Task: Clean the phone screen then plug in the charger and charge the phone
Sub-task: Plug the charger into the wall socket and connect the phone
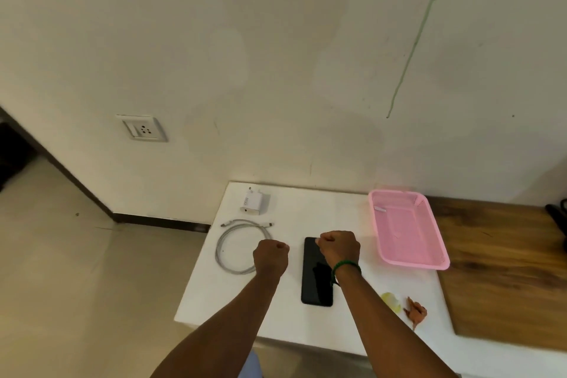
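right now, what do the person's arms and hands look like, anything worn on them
No sleeves or gloves show. The left hand and its wrist carry nothing, with no watch or ring visible. The right hand has a green beaded band round the wrist, with a short tail hanging off it.

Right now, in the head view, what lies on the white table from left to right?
Coiled cable, phone, pink basket. The charger overlaps the cable, so I omit it.
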Available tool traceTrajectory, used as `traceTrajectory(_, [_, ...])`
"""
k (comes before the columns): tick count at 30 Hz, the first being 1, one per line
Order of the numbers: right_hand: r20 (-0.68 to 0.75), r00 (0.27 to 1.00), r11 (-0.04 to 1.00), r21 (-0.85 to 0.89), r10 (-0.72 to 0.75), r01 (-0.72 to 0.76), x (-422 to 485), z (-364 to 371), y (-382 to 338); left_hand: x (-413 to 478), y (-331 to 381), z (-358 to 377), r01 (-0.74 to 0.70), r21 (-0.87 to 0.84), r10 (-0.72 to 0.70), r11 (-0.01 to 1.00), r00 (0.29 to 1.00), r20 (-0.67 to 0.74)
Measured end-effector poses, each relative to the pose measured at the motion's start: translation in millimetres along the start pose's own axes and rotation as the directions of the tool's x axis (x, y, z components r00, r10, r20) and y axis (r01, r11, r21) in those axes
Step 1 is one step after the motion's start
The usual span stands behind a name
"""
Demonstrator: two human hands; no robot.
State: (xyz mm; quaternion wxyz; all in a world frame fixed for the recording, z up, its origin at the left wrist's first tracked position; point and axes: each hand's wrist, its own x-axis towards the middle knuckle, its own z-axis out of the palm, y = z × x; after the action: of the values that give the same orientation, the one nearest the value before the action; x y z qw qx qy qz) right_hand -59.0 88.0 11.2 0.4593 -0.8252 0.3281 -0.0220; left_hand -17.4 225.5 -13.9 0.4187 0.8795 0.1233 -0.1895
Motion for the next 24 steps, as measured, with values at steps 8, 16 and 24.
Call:
traceTrajectory(8, [0.084,0.990,0.994,0.000,-0.112,0.112,-4.1,27.7,-52.6,17.6,-0.3,-59.8,-0.049,-0.343,0.022,0.938,0.996,-0.083])
traceTrajectory(16, [0.227,0.952,0.961,-0.133,-0.207,0.241,34.6,87.5,-88.3,65.7,-14.7,-102.1,-0.042,-0.331,-0.006,0.943,0.990,-0.144])
traceTrajectory(24, [0.332,0.911,0.899,-0.275,-0.244,0.341,91.4,137.4,-95.2,132.5,-15.9,-94.3,-0.058,-0.147,0.035,0.987,0.987,-0.154])
